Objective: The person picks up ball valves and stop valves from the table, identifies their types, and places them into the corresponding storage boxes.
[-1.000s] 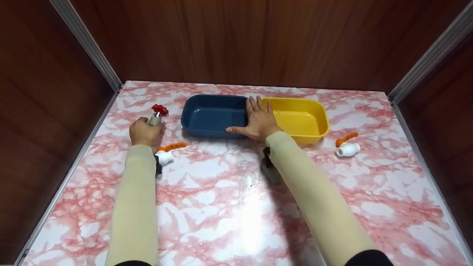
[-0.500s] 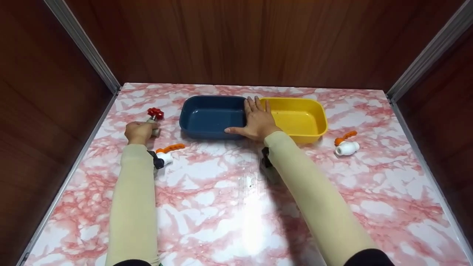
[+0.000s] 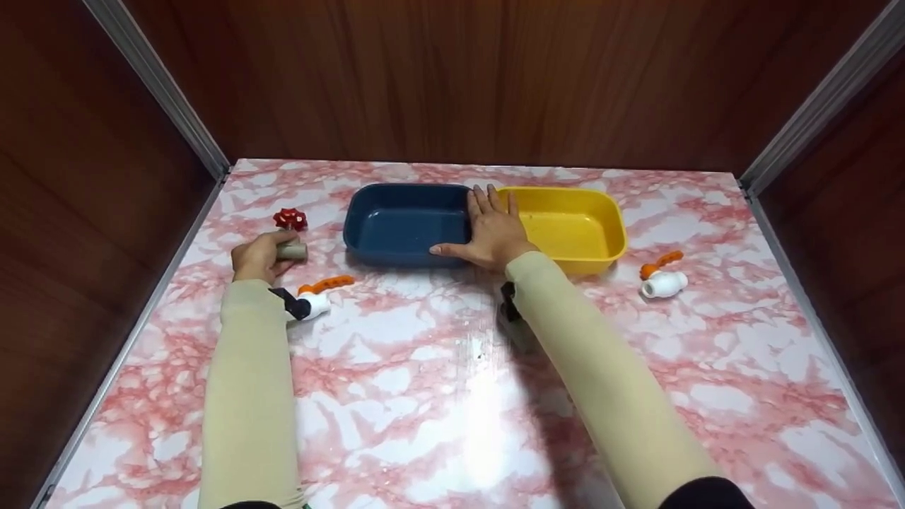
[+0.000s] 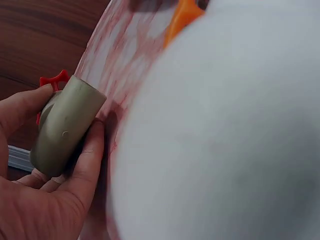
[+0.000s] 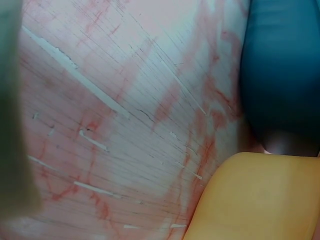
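Note:
At the left of the head view, my left hand grips a grey-green pipe valve with a red handwheel. In the left wrist view, thumb and fingers wrap its tube-shaped body. Just below that wrist lies a white ball valve with an orange lever, partly hidden by the black wrist strap. My right hand, fingers spread, rests across the adjoining rims of the blue bin and the yellow bin. That hand is out of sight in the right wrist view.
On the right lies another white ball valve with an orange lever. A grey-green object is mostly hidden beneath the right forearm. Wooden panels with metal corner strips enclose the pink marbled tabletop at back and sides.
My left hand has shifted slightly left and toward me, turning the valve so its tube end points right and the handwheel sits lower. My right hand stays on the bins.

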### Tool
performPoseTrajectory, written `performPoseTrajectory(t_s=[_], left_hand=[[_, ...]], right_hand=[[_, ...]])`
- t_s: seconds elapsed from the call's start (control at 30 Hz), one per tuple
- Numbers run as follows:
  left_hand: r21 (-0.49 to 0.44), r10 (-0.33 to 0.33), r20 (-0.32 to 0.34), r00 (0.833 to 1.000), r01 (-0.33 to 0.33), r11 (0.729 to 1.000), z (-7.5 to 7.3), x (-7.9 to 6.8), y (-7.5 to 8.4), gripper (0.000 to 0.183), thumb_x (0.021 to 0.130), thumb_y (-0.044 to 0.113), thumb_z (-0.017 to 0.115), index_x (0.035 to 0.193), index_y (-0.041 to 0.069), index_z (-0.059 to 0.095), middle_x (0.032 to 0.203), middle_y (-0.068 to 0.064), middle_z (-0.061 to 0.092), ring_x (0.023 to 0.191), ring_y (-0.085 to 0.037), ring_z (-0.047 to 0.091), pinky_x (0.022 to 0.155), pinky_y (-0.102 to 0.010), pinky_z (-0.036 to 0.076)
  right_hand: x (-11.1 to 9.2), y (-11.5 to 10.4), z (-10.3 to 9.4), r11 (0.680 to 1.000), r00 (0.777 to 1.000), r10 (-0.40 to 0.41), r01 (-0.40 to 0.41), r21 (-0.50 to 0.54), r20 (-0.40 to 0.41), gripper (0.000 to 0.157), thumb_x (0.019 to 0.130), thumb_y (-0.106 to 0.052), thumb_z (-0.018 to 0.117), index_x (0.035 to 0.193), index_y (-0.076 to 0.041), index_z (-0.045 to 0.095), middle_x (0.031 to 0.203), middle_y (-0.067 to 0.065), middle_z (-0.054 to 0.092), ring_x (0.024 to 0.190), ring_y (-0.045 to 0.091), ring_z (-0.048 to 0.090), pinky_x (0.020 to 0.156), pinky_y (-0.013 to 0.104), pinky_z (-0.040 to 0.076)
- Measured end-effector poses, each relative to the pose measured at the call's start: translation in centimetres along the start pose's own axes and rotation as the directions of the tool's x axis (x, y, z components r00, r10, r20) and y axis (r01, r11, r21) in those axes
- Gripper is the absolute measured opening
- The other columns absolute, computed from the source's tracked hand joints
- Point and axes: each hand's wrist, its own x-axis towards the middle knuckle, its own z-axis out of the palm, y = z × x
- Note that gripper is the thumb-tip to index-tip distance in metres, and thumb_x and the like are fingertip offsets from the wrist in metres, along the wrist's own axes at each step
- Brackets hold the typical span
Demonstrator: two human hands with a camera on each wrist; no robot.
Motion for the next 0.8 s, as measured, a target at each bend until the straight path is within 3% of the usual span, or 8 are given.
performPoseTrajectory(t_s=[0.1,0.23,0.37,0.63,0.8], left_hand=[[-0.028,-0.015,0.002,1.000,0.015,0.999,0.0,-0.2,0.2,0.062,0.096,0.004,0.092,0.152,0.010,0.066,0.092,-0.002,0.077,0.074,-0.016,0.083,0.107,-0.039,0.069],[-0.064,-0.027,0.001,1.000,0.027,0.998,0.1,-0.2,0.4,0.053,0.095,0.002,0.092,0.142,0.010,0.069,0.085,-0.002,0.076,0.072,-0.018,0.083,0.109,-0.040,0.068],[-0.066,-0.023,-0.006,1.000,0.022,0.998,0.2,-0.2,0.4,0.051,0.095,0.003,0.093,0.140,0.010,0.070,0.090,-0.002,0.077,0.072,-0.017,0.083,0.110,-0.039,0.068],[-0.003,-0.048,-0.015,0.999,0.047,0.999,0.6,-0.2,0.9,0.065,0.096,0.013,0.095,0.154,0.016,0.066,0.120,-0.001,0.078,0.076,-0.014,0.084,0.114,-0.035,0.067],[-0.013,-0.016,0.005,1.000,0.016,1.000,1.4,-0.7,1.2,0.053,0.096,0.010,0.093,0.144,0.014,0.069,0.106,-0.001,0.078,0.074,-0.015,0.083,0.106,-0.035,0.070]], right_hand=[[-0.6,-0.6,-0.7,1.000,1.000,0.012,-0.012,-0.002,0.000,0.142,0.092,-0.106,0.041,0.186,-0.006,0.004,0.198,0.014,0.002,0.187,0.037,-0.001,0.150,0.064,-0.011],[-0.5,-0.6,-0.6,1.000,1.000,0.015,-0.015,-0.013,-0.002,0.142,0.093,-0.105,0.043,0.187,-0.006,0.004,0.198,0.014,0.002,0.187,0.038,0.000,0.150,0.065,-0.011],[-0.4,-0.6,-0.5,1.000,1.000,0.016,-0.016,0.001,-0.001,0.142,0.092,-0.105,0.045,0.187,-0.007,0.004,0.198,0.013,0.002,0.187,0.037,-0.001,0.149,0.065,-0.011],[-0.4,-0.5,-0.5,1.000,1.000,0.015,-0.015,0.014,0.003,0.142,0.092,-0.105,0.044,0.187,-0.008,0.005,0.198,0.013,0.003,0.187,0.038,0.000,0.150,0.066,-0.010],[-0.4,-0.5,-0.5,1.000,1.000,0.014,-0.014,0.004,-0.005,0.142,0.092,-0.105,0.044,0.187,-0.007,0.006,0.198,0.013,0.003,0.187,0.038,0.001,0.150,0.065,-0.009]])
